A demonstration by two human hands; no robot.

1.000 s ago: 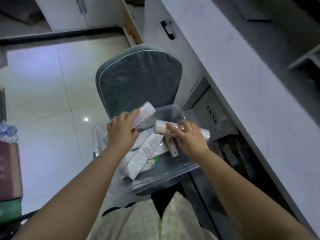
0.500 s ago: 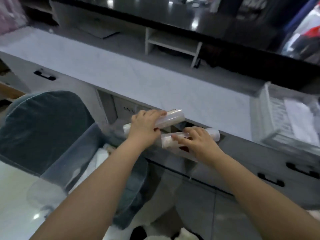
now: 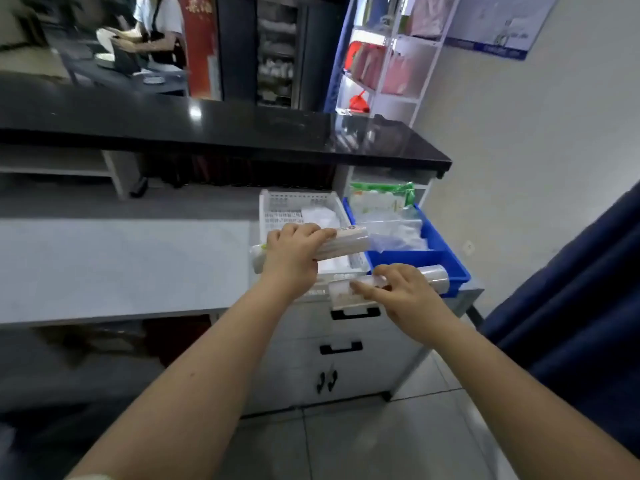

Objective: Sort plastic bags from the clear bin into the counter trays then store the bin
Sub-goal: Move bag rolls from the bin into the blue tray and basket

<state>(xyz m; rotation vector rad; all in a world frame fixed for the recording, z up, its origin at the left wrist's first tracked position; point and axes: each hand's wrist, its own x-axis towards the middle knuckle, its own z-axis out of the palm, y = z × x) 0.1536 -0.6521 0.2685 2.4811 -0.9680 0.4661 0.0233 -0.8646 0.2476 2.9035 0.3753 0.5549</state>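
At the centre of the frame the left hand (image 3: 292,258) is closed around a roll of plastic bags (image 3: 341,241), fingers curled over its top. The roll lies crosswise above the near end of the white slotted tray (image 3: 277,206). Its right end carries a pale label with small reddish print, too blurred to read. Just below and to the right, the right hand (image 3: 407,292) grips a second roll (image 3: 433,276), clear and glossy, thumb and fingers pinched along its length. This one sits in front of the blue tray (image 3: 446,268), at the near edge of the tabletop (image 3: 121,265).

The two trays stand side by side, touching, at the right end of the grey tabletop. The white one holds flat pale packets; the blue one holds loose clear bags and, at its far end, a green-and-white pack (image 3: 381,199) whose printing cannot be made out.

Under the trays is a white cabinet (image 3: 349,362) with black handles. Behind the trays a black glossy counter (image 3: 242,129) runs across the frame. In the upper left a person (image 3: 156,26) stands at a dark desk beside a red banner (image 3: 199,39) with yellow characters at its top, too blurred to read. In the upper right, a white shelf unit (image 3: 398,53) holds red and pink packages, and a blue-edged poster (image 3: 498,26) hangs on the wall, its text illegible.
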